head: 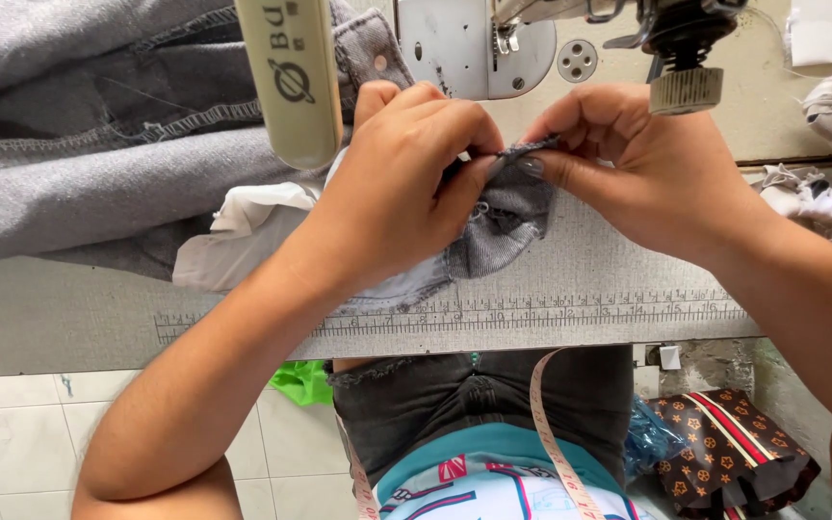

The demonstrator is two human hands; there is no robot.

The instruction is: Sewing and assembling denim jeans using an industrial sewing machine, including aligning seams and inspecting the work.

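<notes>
Your left hand (pixel 406 183) and right hand (pixel 628 164) met fingertip to fingertip, both pinched shut on a small grey denim piece (pixel 503 226). Its folded top edge ran left to right between your thumbs, with the rest hanging toward you over the ruler strip (pixel 532 313) on the table (pixel 69 318). The sewing machine's needle area (pixel 522 48) stood just beyond your knuckles, away from you. A heap of grey jeans (pixel 79 144) lay to your left, and a measuring tape (pixel 556 443) hung at your lap.
</notes>
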